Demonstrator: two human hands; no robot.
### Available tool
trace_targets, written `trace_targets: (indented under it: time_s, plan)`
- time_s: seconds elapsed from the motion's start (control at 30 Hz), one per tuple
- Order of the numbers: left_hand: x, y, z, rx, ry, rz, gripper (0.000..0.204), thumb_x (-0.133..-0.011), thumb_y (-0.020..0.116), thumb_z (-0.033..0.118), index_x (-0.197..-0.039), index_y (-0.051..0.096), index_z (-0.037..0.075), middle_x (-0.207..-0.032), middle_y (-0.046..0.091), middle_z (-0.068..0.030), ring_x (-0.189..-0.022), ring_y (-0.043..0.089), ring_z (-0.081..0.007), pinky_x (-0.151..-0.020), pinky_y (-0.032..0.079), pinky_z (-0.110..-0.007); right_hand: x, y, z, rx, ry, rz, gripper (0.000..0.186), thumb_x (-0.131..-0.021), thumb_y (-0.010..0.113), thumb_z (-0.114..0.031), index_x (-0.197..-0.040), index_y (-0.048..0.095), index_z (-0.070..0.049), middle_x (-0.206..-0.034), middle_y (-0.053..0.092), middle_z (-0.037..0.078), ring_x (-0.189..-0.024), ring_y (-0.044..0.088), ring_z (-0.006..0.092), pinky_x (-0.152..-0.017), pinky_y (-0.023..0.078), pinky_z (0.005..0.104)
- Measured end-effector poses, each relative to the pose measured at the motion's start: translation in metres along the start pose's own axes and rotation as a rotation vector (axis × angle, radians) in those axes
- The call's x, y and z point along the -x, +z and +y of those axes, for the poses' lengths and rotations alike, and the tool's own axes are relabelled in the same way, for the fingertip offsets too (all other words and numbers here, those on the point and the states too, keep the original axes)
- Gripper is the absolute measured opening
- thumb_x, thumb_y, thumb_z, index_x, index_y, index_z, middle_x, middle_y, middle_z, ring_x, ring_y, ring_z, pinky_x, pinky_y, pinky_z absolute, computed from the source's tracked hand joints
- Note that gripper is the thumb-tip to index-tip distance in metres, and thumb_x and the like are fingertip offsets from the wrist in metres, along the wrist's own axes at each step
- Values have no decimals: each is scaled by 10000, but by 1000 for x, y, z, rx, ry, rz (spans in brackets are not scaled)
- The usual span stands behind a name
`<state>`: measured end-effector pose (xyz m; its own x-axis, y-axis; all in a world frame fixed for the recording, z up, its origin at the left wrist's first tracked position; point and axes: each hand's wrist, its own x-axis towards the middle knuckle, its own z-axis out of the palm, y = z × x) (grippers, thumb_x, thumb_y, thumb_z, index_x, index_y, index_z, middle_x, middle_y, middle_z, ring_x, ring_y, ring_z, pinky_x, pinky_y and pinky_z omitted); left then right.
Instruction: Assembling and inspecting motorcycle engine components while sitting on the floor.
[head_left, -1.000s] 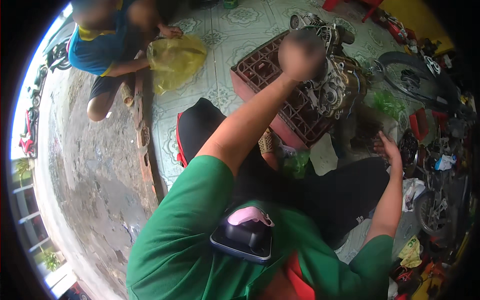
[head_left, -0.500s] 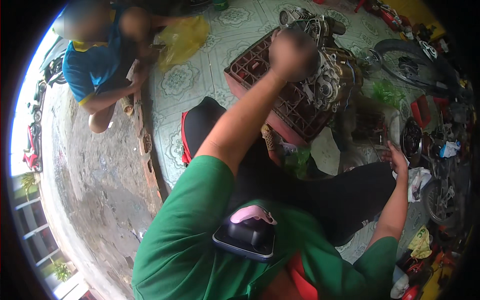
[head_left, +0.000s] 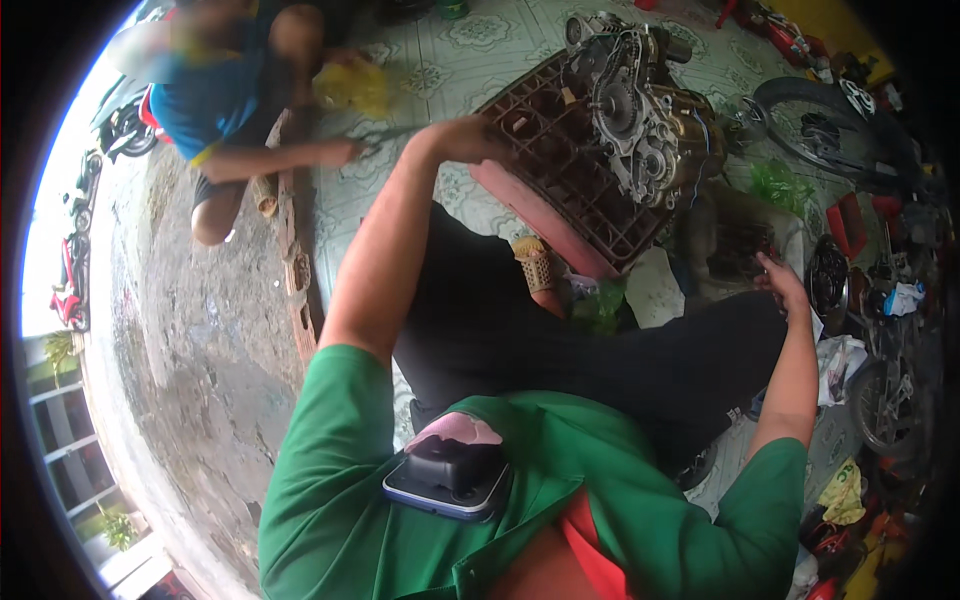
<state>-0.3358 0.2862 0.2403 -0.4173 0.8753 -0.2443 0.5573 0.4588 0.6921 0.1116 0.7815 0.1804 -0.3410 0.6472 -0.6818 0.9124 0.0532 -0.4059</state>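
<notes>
My left hand [head_left: 462, 140] is smeared by motion at the left edge of a brown plastic crate [head_left: 545, 180]. Its fingers are too blurred to show whether they hold anything. On the crate sits a bare metal engine [head_left: 640, 120] with a large round gear facing me. Over my right knee, my right hand [head_left: 787, 285] has its fingers apart, beside a greyish basin [head_left: 790, 235] with a dark part in it. No held object can be made out there. Close to my left hand, a person's hand [head_left: 340, 151] holds a thin, blurred grey thing.
At the left squats a person in a blue shirt [head_left: 215, 110], near a yellow plastic bag [head_left: 355, 88]. A woven cup-like thing [head_left: 537, 265] is between my legs. A wheel [head_left: 820, 120], a red tray [head_left: 845, 225] and loose parts crowd the right. A phone [head_left: 445, 490] lies against my shirt.
My left hand has moved from in front of the engine leftward to the crate's edge, uncovering the gear. The other person's hand has reached toward it. My right hand has shifted slightly up.
</notes>
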Motion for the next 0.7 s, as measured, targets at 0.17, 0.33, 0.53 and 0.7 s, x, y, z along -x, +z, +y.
trace_targets:
  time_s: [0.17, 0.33, 0.53, 0.7]
  plan:
    - [7, -4, -35, 2, -159, 98, 543, -863, 696, 441, -1261, 642, 77, -1124, 696, -135, -1015, 641, -214, -896, 511, -347, 14, 18, -48, 10, -60, -28, 635, -871, 618, -612, -1287, 531, -138, -831, 635, 12, -642, 627, 119, -471, 352, 266]
    - [20, -10, -30, 51, -188, 43, 538, -871, 661, 472, -1238, 654, 79, -1036, 699, -56, -873, 624, -147, -701, 508, -308, 22, 19, -57, 4, -74, -25, 644, -873, 604, -627, -1291, 536, -142, -846, 636, 7, -634, 627, 92, -464, 321, 242]
    - [11, -11, -24, 127, -259, 21, 573, -876, 653, 480, -1312, 606, 111, -1108, 691, -27, -905, 635, -142, -705, 490, -293, 20, 10, -35, 42, -31, -17, 675, -873, 591, -646, -1340, 510, -166, -845, 645, 3, -635, 625, 83, -465, 305, 246]
    - [10, -10, -25, 102, -265, 49, 585, -864, 659, 505, -1300, 616, 117, -1079, 698, -47, -890, 638, -157, -701, 500, -310, 30, 13, -36, 39, -51, 11, 690, -876, 579, -651, -1306, 534, -113, -859, 652, 19, -658, 654, 97, -449, 285, 244]
